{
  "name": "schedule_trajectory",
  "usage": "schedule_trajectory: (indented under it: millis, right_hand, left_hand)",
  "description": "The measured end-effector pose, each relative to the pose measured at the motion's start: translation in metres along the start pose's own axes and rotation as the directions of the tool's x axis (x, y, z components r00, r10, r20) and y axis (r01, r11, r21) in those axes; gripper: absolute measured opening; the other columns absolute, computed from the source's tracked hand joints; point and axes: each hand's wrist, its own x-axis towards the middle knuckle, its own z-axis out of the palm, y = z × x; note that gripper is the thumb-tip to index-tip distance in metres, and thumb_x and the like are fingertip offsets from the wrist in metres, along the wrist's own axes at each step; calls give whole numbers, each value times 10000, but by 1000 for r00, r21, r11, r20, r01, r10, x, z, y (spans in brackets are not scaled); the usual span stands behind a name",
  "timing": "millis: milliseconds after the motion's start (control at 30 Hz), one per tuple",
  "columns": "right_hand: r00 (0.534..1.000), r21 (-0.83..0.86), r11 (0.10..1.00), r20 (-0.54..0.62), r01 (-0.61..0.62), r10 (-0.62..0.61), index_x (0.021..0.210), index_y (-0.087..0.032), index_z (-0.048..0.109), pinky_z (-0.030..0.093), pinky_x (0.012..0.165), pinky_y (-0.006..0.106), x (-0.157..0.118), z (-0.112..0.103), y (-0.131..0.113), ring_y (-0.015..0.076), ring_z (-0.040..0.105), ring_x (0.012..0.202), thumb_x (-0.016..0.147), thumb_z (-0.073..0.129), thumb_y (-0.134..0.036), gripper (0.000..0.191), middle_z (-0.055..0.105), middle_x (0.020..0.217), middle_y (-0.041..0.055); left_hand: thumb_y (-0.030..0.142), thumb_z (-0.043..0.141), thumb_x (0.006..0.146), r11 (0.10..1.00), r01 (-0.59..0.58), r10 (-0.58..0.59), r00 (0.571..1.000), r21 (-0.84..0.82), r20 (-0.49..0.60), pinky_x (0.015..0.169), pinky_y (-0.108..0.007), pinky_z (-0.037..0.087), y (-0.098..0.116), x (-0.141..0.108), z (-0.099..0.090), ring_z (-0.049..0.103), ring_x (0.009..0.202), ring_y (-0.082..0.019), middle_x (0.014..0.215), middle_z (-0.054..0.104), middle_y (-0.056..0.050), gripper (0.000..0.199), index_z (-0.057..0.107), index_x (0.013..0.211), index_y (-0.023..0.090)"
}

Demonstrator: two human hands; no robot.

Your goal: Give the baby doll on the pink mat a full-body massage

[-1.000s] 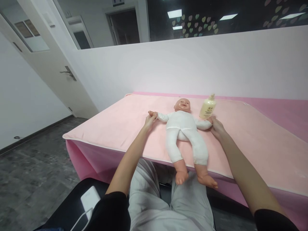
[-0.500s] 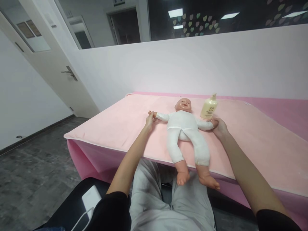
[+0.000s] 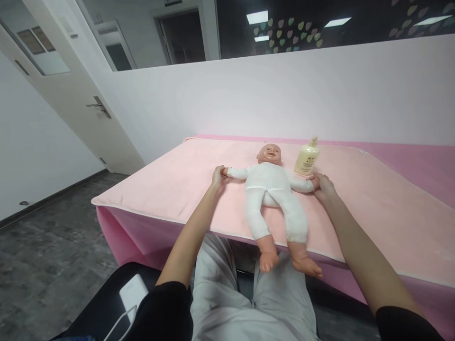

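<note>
A baby doll [image 3: 269, 177] in a white cloth body lies face up on the pink blanket [image 3: 170, 189], its feet hanging over the near edge. My left hand [image 3: 218, 177] is closed around the doll's hand at the left, with the doll's arm stretched out sideways. On the other side my right hand [image 3: 324, 186] grips the doll's other hand between thumb and fingers. Just behind my right hand stands a pale yellow pump bottle [image 3: 306, 158], upright and apart from the doll's head.
Behind the table rises a white wall [image 3: 256, 99] with a dark window above. A white door [image 3: 81, 102] is at the left. A white power bank [image 3: 133, 292] with a cable lies on the black seat beside my left leg.
My left hand has shifted its hold and now covers more of the doll's hand. The right hand's fingers have moved slightly on the doll's other hand. The view has shifted slightly.
</note>
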Motion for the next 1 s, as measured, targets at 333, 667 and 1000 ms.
schedule_trajectory:
  millis: [333, 667, 1000]
  right_hand:
    - [995, 132, 987, 68, -88, 80, 752, -202, 517, 547, 599, 248, -9, 5, -13, 100, 533, 512, 925, 415, -356, 252, 547, 604, -16]
    - [999, 51, 998, -42, -31, 33, 706, -204, 507, 527, 546, 219, -9, 8, -9, 99, 525, 522, 849, 573, -199, 157, 514, 550, -41]
    - [1000, 104, 995, 28, 4, -7, 755, -227, 481, 544, 587, 320, 5, -1, -6, 118, 464, 466, 950, 140, -571, 523, 534, 629, 3]
  left_hand:
    - [680, 485, 812, 999, 22, -22, 1000, -39, 1, 843, -443, 534, 1, 2, -3, 638, 1015, -275, 1057, 667, -152, 528, 509, 1009, 190]
    - [333, 698, 726, 985, -103, 101, 995, 138, 24, 846, -379, 519, 0, -5, 1, 661, 915, -219, 897, 688, -71, 247, 562, 878, 194]
    - [691, 412, 837, 998, -52, 54, 998, 45, -34, 849, -463, 520, 0, -1, 0, 654, 1018, -312, 973, 701, -175, 566, 557, 995, 167]
